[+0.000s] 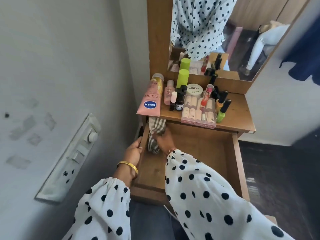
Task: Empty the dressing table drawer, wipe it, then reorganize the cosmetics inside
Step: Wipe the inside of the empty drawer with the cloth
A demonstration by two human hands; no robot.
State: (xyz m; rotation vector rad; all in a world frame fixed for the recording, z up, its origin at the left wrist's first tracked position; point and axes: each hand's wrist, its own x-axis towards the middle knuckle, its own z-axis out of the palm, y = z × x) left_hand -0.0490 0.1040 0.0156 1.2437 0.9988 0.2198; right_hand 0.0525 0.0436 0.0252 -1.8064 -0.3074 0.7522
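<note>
1. Drawer (199,153) pulled out, bare inside except striped cloth (155,135) at far-left corner.
2. Right hand (165,140) fingers closed on cloth; left hand (135,151) grips drawer's left edge.
3. Cosmetics on tabletop (240,111) above: Vaseline tube (151,99) overhangs front-left edge, clear case (199,110) at front edge.
4. Drawer's right side open.

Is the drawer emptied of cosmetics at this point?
Yes, as far as visible. The open drawer shows bare wood, holding only the striped cloth under the right hand; sleeves hide part.
</note>
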